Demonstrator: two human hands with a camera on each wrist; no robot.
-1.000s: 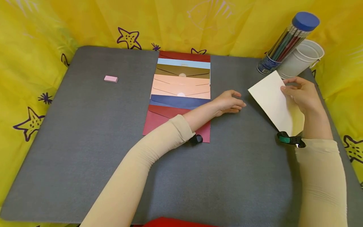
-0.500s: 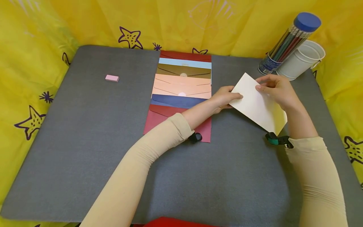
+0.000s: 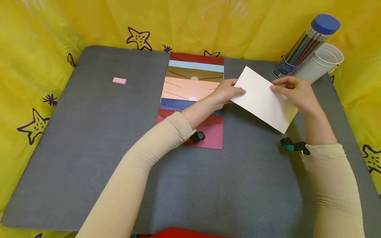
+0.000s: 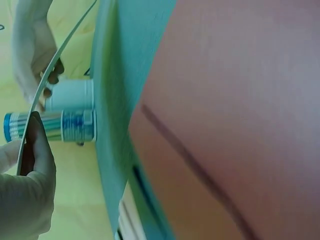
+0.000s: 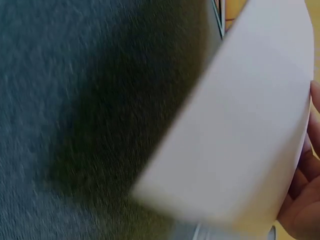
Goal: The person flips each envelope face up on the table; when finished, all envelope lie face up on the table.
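A plain white paper card (image 3: 262, 97) is held in the air above the right part of the table, tilted in the head view. My left hand (image 3: 227, 91) pinches its left end, thumb on top and fingers underneath. At the far long edge, my right hand (image 3: 296, 92) pinches the card between thumb and fingers. Edge-on in the left wrist view, the card (image 4: 50, 70) looks thin and slightly bowed. Below my left forearm lies a column of overlapping envelopes: crimson (image 3: 211, 134), blue (image 3: 174, 104), peach (image 3: 181, 89), olive brown (image 3: 178, 72), light blue (image 3: 205, 67) and dark red (image 3: 196, 59).
At the back right stand a blue-lidded tube of pencils (image 3: 306, 46) and a white metal bucket (image 3: 318, 62). A pink eraser (image 3: 119, 81) lies on the left of the grey table (image 3: 98, 148). Yellow patterned cloth (image 3: 104, 23) hangs around the table.
The right hand has brought the card leftward, and the left hand has taken hold of its left end. Since then both hands have shifted the card slightly left and away from the body.
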